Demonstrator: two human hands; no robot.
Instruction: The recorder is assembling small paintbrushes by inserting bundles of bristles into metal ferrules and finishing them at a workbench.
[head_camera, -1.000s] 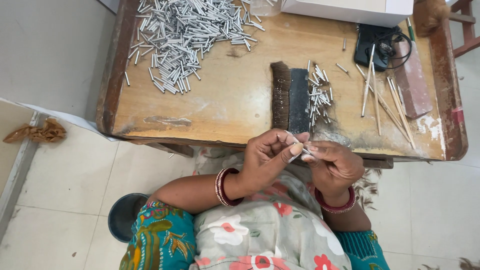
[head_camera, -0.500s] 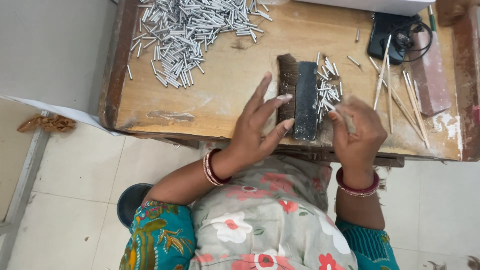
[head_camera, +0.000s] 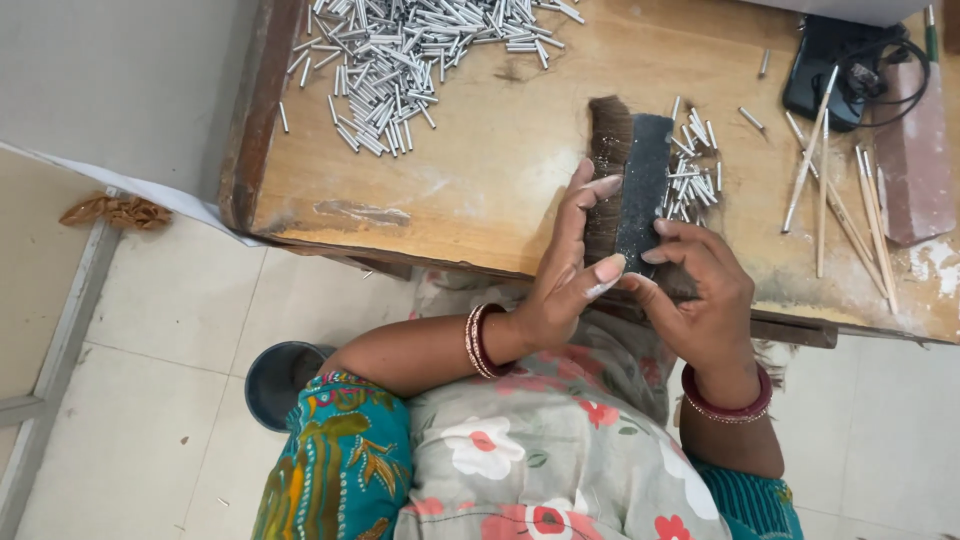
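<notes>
Soft, even daylight fills the view, bright without harsh glare. The tabletop (head_camera: 480, 180) beyond the left hand (head_camera: 565, 270) shows a pale sheen, and the metal tubes (head_camera: 420, 50) far past it glint. Shadows stay faint and short under both hands. Focus is sharp throughout, and lines bend slightly toward the edges.

A worn wooden surface (head_camera: 500, 190) with a raised dark rim carries a big heap of small metal tubes (head_camera: 410, 50) at its far left, a dark hair bundle (head_camera: 606, 150) beside a flat black strip (head_camera: 645, 165), a smaller tube cluster (head_camera: 692, 170), thin wooden sticks (head_camera: 835, 190), and a black device with cable (head_camera: 835, 65).
</notes>
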